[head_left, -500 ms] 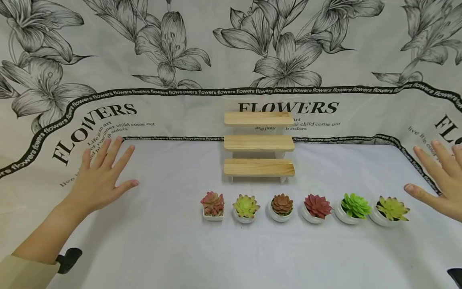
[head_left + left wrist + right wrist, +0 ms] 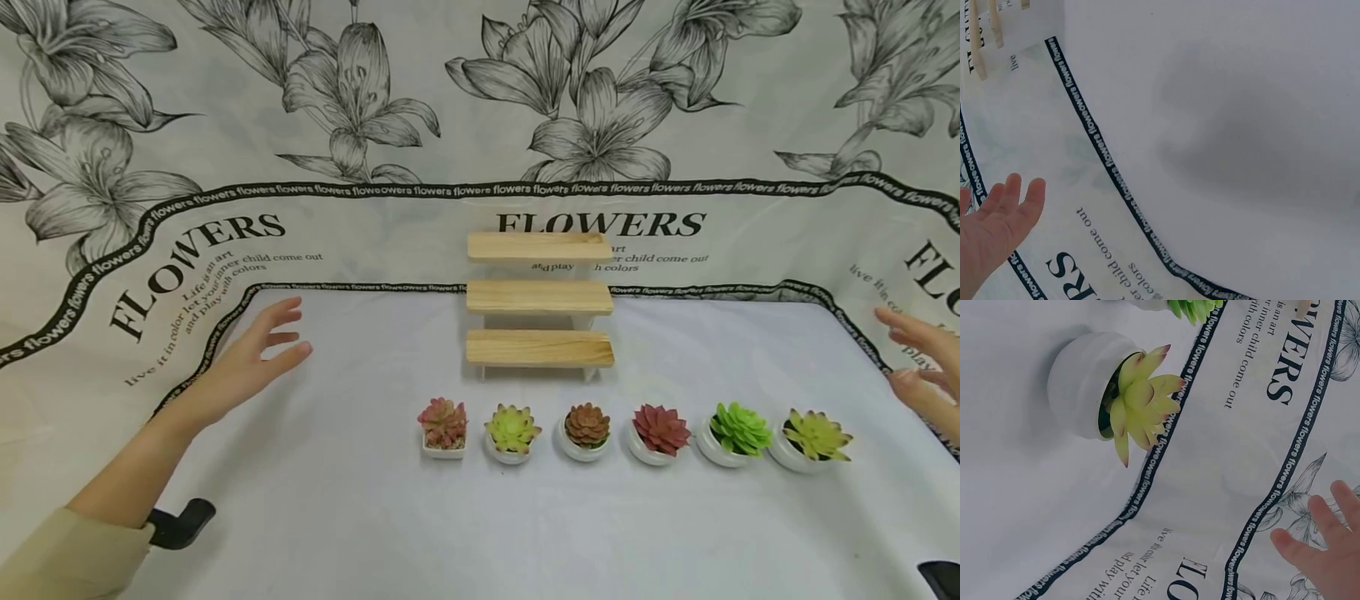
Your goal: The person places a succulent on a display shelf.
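Note:
My left hand [image 2: 243, 362] hovers above the left side of the white table, fingers loosely extended and holding nothing. At the right edge of the head view my right hand [image 2: 926, 367] is partly cut off, also empty. Nearest to it stands a yellow-green succulent with dark tips [image 2: 816, 435] in a round white pot, seen large in the right wrist view [image 2: 1141, 400]. Leftward in a row are a bright green succulent [image 2: 739, 428], a dark red one [image 2: 661, 429], a brown one [image 2: 587, 426], a yellow-green one [image 2: 512, 428] and a pinkish-red one [image 2: 442, 422] in a square pot.
Behind the row stands a three-step wooden display stand [image 2: 539, 348] on clear supports. A cloth backdrop [image 2: 405, 237] printed with flowers and lettering rises at the back and bends round both sides. White cloth [image 2: 480, 533] covers the table.
Both hands have turned from palms down with fingers spread to a more sideways pose. The left hand has shifted slightly right. The succulents and stand stay put.

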`<action>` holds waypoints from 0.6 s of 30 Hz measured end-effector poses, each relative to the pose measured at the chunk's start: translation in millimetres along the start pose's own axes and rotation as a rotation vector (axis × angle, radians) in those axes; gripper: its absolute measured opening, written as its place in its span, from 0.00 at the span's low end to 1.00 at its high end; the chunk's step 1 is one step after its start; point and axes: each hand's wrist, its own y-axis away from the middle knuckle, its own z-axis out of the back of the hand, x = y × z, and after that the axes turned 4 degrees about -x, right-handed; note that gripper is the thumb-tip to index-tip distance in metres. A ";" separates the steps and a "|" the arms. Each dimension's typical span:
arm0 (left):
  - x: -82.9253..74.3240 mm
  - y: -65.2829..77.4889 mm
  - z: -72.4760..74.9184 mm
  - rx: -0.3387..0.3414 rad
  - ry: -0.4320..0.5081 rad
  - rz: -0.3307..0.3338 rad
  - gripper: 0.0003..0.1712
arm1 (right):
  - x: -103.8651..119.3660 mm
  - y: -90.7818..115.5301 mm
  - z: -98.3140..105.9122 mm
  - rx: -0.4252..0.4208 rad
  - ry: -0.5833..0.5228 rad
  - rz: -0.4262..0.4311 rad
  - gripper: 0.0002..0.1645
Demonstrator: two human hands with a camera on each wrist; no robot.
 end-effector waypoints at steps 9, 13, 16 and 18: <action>7.6 -31.9 -32.2 0.106 0.231 -0.004 0.34 | -28.4 7.3 -9.0 -0.033 -0.131 -0.016 0.37; 6.7 -46.1 -50.6 0.159 0.325 0.013 0.30 | -59.3 12.3 -12.3 0.021 -0.145 -0.033 0.39; 6.0 -56.4 -64.6 0.198 0.373 0.038 0.29 | -71.5 14.8 -14.6 0.017 -0.179 -0.049 0.40; 5.1 -63.0 -74.7 0.212 0.409 0.061 0.29 | -78.3 16.4 -17.6 -0.008 -0.214 -0.047 0.40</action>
